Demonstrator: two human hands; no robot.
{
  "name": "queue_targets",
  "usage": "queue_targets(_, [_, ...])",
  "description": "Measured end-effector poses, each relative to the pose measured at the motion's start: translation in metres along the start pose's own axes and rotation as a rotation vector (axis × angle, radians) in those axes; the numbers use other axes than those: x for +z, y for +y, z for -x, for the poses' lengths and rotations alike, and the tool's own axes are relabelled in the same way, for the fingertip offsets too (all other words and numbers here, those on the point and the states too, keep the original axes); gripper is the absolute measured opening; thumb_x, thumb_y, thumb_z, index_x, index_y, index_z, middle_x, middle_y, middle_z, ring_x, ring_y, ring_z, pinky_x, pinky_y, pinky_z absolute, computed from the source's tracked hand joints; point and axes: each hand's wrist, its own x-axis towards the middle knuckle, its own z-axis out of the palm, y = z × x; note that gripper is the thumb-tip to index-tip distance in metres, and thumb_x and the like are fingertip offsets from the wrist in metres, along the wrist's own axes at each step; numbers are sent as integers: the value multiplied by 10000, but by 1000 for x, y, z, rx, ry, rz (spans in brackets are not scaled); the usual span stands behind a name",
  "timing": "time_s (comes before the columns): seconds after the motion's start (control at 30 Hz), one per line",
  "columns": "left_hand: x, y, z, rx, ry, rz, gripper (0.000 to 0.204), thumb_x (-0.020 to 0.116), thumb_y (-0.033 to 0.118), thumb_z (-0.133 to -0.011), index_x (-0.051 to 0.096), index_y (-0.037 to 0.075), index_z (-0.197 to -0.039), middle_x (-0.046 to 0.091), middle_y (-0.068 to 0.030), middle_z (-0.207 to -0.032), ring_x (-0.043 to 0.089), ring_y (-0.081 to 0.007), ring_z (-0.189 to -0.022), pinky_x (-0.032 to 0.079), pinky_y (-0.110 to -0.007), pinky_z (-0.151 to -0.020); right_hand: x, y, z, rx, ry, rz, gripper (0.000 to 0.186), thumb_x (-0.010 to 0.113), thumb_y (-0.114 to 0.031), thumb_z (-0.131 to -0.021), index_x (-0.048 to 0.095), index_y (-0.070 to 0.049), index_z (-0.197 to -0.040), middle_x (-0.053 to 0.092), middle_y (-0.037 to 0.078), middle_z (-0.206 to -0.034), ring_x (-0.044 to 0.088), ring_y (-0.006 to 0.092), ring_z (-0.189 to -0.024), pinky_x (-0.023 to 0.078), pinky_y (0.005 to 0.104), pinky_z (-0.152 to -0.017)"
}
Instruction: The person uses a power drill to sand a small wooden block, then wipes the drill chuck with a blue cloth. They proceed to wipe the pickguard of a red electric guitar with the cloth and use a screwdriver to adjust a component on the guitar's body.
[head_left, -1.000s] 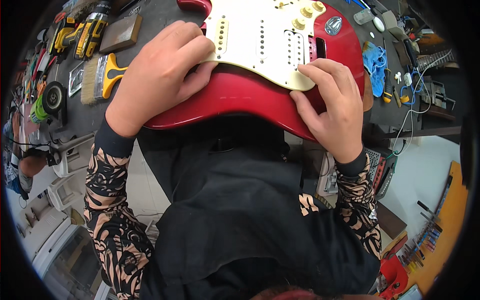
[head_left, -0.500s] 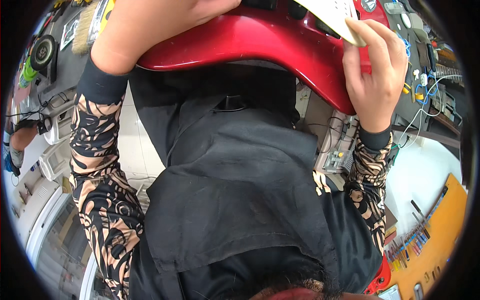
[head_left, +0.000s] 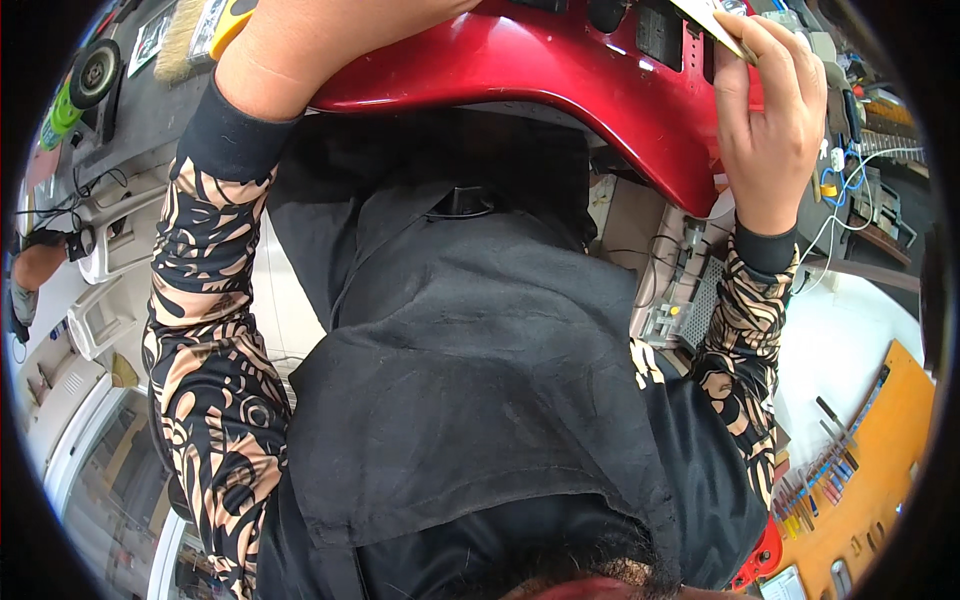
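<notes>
A glossy red electric guitar body (head_left: 500, 65) lies at the top of the view, its lower edge toward me. My right hand (head_left: 775, 135) pinches the end of a cream pickguard (head_left: 712, 22) between thumb and fingers. The plate is tilted up from the body, seen nearly edge-on. Below it, dark routed cavities (head_left: 660, 35) show in the red wood. Over the left part of the body reaches my left hand (head_left: 345, 40), its fingers cut off by the upper edge, so what they touch is hidden.
On the bench at left are a bristle brush (head_left: 183, 45), a black wheel-shaped thing (head_left: 95, 73) and a green bottle (head_left: 62, 112). Cables (head_left: 845, 190) and tools lie at right. An orange board (head_left: 850, 490) holds several hand tools. Another person's arm (head_left: 40, 265) shows at far left.
The pickguard has tipped up and away, uncovering more of the cavities. My right hand has moved slightly up and right with it. The left hand has shifted right, and the body sits higher in view.
</notes>
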Motion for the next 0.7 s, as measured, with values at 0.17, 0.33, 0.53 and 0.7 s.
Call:
queue_targets(0.17, [-8, 16, -6, -6, -72, -166, 329, 811, 154, -886, 636, 65, -1150, 624, -132, -1051, 644, -354, -1017, 522, -454, -879, -3, 11, 1, 89, -66, -30, 285, 712, -24, -1009, 808, -23, -1278, 800, 223, -1213, 761, 372, -1125, 546, 468, -1036])
queue_targets(0.33, [0, 20, -15, -12, -38, -213, 424, 837, 167, -851, 647, 93, -1223, 631, -88, -1170, 612, -296, -1139, 461, -452, -975, 1, 19, -23, -103, 19, -127, 293, 738, 10, -983, 777, -51, -1267, 741, 160, -1243, 710, 355, -1135, 557, 432, -998])
queue_targets(0.53, [24, 44, -61, 4, -82, -109, 368, 805, 67, -858, 702, 81, -1211, 695, -76, -1112, 683, -289, -1040, 546, -417, -906, -3, 30, -24, -72, 11, -156, 358, 788, -20, -857, 750, -88, -1206, 706, 110, -1175, 670, 345, -1061, 525, 462, -912])
queue_targets(0.7, [30, 42, -91, -32, -235, 115, 394, 784, 6, -832, 738, 81, -1216, 715, -79, -1069, 697, -307, -976, 577, -424, -861, -9, 32, -29, -37, -16, -243, 430, 820, -68, -812, 732, -80, -1233, 677, 97, -1168, 656, 341, -1074, 513, 467, -910])
